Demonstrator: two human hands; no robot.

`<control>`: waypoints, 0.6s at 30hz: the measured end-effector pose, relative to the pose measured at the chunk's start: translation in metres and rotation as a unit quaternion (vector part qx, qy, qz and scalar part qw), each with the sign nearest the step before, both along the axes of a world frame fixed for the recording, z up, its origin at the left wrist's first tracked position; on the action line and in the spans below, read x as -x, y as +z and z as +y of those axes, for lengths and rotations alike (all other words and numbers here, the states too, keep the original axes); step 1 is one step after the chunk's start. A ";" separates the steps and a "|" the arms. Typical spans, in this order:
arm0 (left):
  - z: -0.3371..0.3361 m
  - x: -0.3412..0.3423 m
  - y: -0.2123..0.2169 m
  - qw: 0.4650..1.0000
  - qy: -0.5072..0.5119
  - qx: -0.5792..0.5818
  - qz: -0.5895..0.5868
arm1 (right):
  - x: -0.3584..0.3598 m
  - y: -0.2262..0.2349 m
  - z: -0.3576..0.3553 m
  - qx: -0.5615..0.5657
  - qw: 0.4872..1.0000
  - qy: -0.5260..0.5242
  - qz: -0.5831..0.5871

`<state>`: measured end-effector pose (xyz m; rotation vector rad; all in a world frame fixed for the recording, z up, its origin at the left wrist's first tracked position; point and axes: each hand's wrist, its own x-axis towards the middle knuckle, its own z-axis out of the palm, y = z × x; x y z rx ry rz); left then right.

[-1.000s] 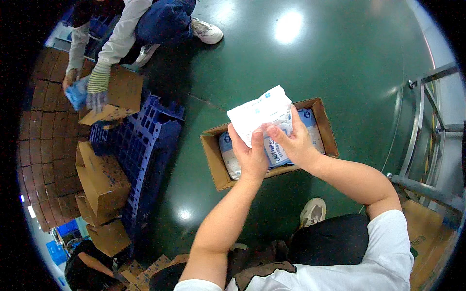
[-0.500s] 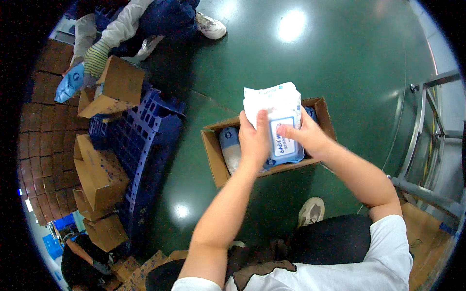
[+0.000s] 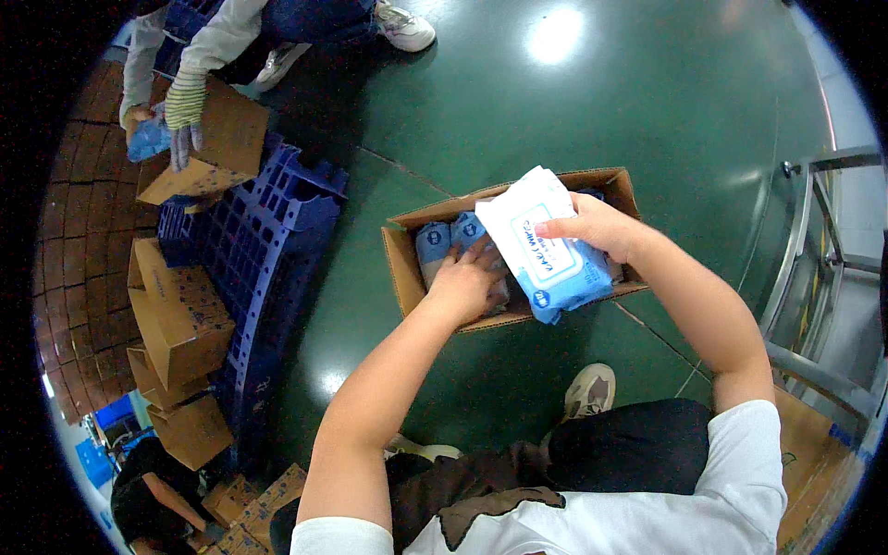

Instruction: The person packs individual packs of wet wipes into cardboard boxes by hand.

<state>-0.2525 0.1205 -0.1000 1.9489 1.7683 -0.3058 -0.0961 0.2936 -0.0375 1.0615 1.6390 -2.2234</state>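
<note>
Partly curled, right hand [image 3: 603, 228] gripping white-blue pack [image 3: 546, 254], left hand [image 3: 467, 285] spread on boxed pack [image 3: 467, 226]

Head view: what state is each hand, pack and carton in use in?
Left hand: spread over the boxed packs
Right hand: gripping the white-blue pack
White-blue pack: tilted, above the near carton
Boxed packs: side by side, partly covered
Near carton: open, on the floor
Far carton: open
Blue pack: at a co-worker's hands

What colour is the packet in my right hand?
The packet is white and blue; head view shows it.
</note>
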 end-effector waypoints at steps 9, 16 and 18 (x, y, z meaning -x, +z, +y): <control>0.008 -0.003 0.025 1.000 0.010 0.019 0.008 | 0.003 -0.017 -0.025 -0.433 0.901 0.005 -0.035; -0.004 -0.003 0.014 0.999 0.020 -0.023 -0.022 | 0.005 -0.027 -0.033 -0.197 0.951 0.180 -0.156; -0.004 -0.003 0.013 0.999 0.034 0.001 -0.002 | 0.004 -0.030 -0.035 -0.209 0.951 0.194 -0.120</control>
